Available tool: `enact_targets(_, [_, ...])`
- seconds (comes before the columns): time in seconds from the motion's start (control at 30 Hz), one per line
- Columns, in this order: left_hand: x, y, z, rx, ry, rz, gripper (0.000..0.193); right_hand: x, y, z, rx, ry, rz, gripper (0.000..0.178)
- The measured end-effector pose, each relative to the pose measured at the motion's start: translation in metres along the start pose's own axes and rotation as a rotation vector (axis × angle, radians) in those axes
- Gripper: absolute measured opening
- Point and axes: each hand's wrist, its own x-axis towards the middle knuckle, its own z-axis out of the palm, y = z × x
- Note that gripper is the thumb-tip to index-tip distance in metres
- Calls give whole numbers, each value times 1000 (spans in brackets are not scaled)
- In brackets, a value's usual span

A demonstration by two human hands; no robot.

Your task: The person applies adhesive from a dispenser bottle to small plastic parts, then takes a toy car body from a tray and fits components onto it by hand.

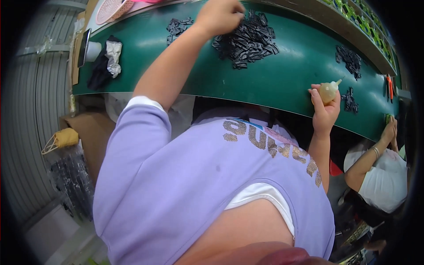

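Nearest, at the lower edge of the green worktop (291, 75), the right hand (325, 114) is grasping a small round bottle (327, 93), the fingers wrapped around its body. The bottle's long axis is leaning, so its thin tip is directed to the upper right of the frame, away from the large pile of black pieces (251, 42). Just beside this hand, on its right, lies a small group of black pieces (351, 100). The large pile lies to the upper left of the right hand, well apart from it, in the upper middle of the frame; its pieces point in many directions, without one common axis. Farthest is the left hand (221, 17), clearly the nearer one to this pile, at its upper left side. Its forearm reaches up diagonally, its fingers are bent, and I cannot tell whether they pinch a piece.
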Motion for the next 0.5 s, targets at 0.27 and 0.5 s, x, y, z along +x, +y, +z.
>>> enact_targets(0.27, [-35,-60,-9,278,14,-190,20,1,-1,1,15,-49,-1,24])
enact_targets(0.5, [-37,10,-4,132,114,180,17,-3,0,0,26,-6,-9,24])
